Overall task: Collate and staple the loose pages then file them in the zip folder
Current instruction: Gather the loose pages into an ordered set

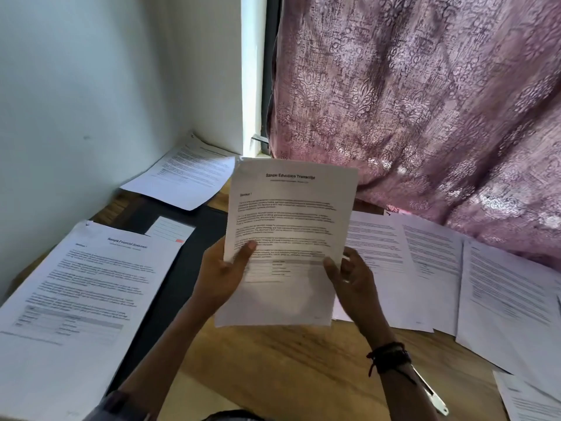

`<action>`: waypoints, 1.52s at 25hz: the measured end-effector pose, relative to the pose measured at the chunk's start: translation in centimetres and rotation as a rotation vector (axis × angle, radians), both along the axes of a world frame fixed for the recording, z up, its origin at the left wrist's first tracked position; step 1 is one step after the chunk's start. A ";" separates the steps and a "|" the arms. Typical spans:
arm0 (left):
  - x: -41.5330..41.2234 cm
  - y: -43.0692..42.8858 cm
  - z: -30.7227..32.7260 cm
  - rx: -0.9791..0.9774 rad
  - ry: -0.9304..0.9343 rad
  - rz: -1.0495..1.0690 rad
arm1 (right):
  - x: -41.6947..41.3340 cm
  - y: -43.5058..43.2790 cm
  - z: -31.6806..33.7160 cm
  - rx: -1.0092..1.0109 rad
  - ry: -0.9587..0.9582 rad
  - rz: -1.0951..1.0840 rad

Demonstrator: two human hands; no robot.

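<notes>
The left hand (223,276) and right hand (353,285) grip a set of pages (291,226) upright over the middle of the worktop (273,375), with loose pages (455,268) spread along its right edge and the dark folder (185,268) lying at the left, so collating seems partway done, with stapling and filing yet to come.

Illegible body text on pages (288,226)

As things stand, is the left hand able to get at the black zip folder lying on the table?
Probably not yet: the left hand grips the white printed transcript pages, and the black zip folder lies partly under the white financial statement stack.
</notes>
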State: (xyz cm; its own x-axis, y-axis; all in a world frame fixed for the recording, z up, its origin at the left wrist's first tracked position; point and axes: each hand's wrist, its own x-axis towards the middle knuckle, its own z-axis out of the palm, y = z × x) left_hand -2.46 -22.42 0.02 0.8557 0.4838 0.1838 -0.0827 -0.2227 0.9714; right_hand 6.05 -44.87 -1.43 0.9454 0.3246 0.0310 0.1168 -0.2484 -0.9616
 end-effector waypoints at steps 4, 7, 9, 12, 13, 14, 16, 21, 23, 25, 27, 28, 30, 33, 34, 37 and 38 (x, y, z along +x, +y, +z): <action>0.0 1.3 1.0 -0.002 -0.022 0.077 | 4.4 -5.1 -2.4 -0.330 0.000 -0.332; 0.0 2.2 0.8 -0.045 -0.012 0.164 | 6.7 -9.1 -3.8 -0.652 0.109 -0.403; 0.0 2.5 0.3 -0.071 0.004 0.202 | 7.5 -10.5 -3.9 -0.756 0.179 -0.421; 0.2 2.3 0.1 -0.082 0.015 0.204 | 8.0 -11.6 -4.1 -0.816 0.240 -0.420; 0.3 2.1 0.1 -0.074 0.018 0.198 | 8.2 -11.9 -4.4 -0.806 0.243 -0.414; 0.4 1.9 0.1 -0.067 0.024 0.192 | 8.4 -12.2 -4.6 -0.779 0.250 -0.404; 0.5 1.2 0.1 -0.087 0.025 0.168 | 8.6 -12.4 -4.8 -0.704 0.266 -0.383; 1.3 -1.2 1.2 -0.191 0.022 0.099 | 7.8 -13.0 -3.9 -0.542 0.034 -0.270; 1.5 -2.5 1.6 -0.265 0.044 0.064 | 7.1 -13.6 -3.0 -0.402 -0.018 -0.193; 1.8 -4.8 1.7 -0.389 0.065 0.027 | 6.0 -15.1 -2.1 -0.205 0.059 -0.152; 1.5 -6.7 1.7 -0.509 0.096 0.015 | 4.3 -16.1 -0.9 0.004 0.194 -0.134; 1.5 -8.1 1.9 -0.539 0.123 0.006 | 3.3 -16.9 -0.2 0.077 0.238 -0.109; 1.4 -10.6 1.7 -0.538 0.173 -0.028 | 1.8 -18.7 0.4 0.130 0.298 -0.058; 1.3 -13.6 1.4 -0.489 0.200 -0.081 | -0.3 -20.9 1.3 0.181 0.329 -0.038; 1.4 -14.6 1.5 -0.482 0.217 -0.107 | -0.9 -21.6 1.4 0.224 0.336 -0.025; 1.6 -17.3 1.1 -0.479 0.276 -0.162 | -2.3 -23.6 1.1 0.388 0.383 0.088; 1.8 -18.1 1.2 -0.467 0.291 -0.183 | -2.4 -23.9 1.0 0.407 0.388 0.113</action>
State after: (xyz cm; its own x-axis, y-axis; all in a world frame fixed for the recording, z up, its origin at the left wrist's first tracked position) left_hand -0.68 -40.51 1.18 0.9162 0.2966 -0.2693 0.2059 0.2280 0.9516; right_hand 3.60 -68.76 -0.42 0.8728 0.4585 -0.1674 -0.2591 0.1446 -0.9550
